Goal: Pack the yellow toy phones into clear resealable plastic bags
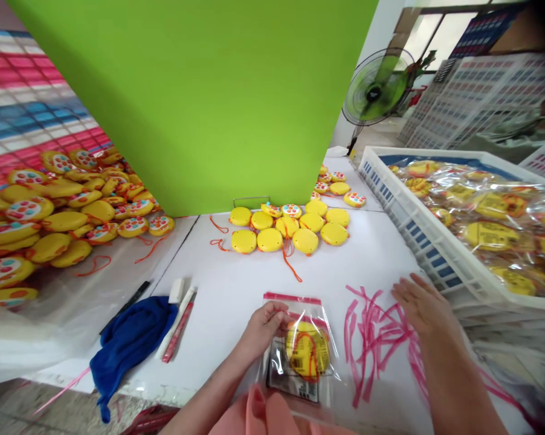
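your left hand pinches the upper left edge of a clear plastic bag with a red seal strip, which lies flat on the white table right before you, a round yellow toy inside. your right hand rests flat, fingers spread, on loose pink plastic strips just beside the bag, near a white plastic crate.

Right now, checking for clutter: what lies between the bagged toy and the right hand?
Loose pink strips on the table, from bagged toy to right hand; head view.
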`<control>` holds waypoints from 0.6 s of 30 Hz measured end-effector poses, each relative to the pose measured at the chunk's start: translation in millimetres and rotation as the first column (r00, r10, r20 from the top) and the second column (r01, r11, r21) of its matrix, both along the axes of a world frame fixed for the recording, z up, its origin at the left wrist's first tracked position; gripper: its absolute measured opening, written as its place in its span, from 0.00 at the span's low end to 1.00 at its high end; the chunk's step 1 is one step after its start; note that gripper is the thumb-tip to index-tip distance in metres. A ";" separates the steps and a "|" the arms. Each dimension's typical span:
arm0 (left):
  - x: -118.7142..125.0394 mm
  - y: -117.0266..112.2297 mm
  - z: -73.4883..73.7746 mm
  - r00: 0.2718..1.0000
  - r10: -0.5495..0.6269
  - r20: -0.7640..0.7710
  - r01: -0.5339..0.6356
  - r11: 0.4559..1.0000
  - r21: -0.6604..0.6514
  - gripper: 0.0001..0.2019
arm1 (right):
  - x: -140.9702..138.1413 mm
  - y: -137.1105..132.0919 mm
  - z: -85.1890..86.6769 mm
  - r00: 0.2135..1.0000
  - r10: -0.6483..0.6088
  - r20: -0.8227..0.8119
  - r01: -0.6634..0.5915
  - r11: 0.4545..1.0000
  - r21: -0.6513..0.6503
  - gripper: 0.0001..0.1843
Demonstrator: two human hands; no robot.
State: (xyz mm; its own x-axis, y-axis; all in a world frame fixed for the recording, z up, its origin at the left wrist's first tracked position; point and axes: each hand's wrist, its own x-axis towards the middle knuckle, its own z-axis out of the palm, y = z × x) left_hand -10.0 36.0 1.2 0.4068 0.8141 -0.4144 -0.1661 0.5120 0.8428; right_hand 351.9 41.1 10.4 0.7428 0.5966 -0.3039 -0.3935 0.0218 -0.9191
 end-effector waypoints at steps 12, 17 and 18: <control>-2.3 0.6 4.4 1.000 -0.001 0.006 0.001 1.000 0.002 0.22 | 2.9 -0.7 32.2 0.960 -0.027 -0.278 0.107 0.955 0.277 0.07; -2.5 0.9 1.5 1.000 -0.006 -0.024 0.007 1.000 0.029 0.21 | -54.4 -17.2 31.7 0.679 0.734 -0.022 -0.734 0.679 0.007 0.09; -2.7 0.9 0.6 0.999 -0.007 -0.036 0.009 0.999 0.038 0.20 | -64.2 -21.8 30.4 0.489 0.872 -0.011 -0.866 0.484 -0.126 0.11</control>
State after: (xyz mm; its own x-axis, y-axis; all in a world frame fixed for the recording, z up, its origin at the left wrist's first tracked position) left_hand -12.7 36.9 1.7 0.3989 0.8265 -0.3972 -0.1314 0.4802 0.8673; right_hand 287.7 19.3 40.8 -0.1217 0.9150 -0.3846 -0.1149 -0.3979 -0.9102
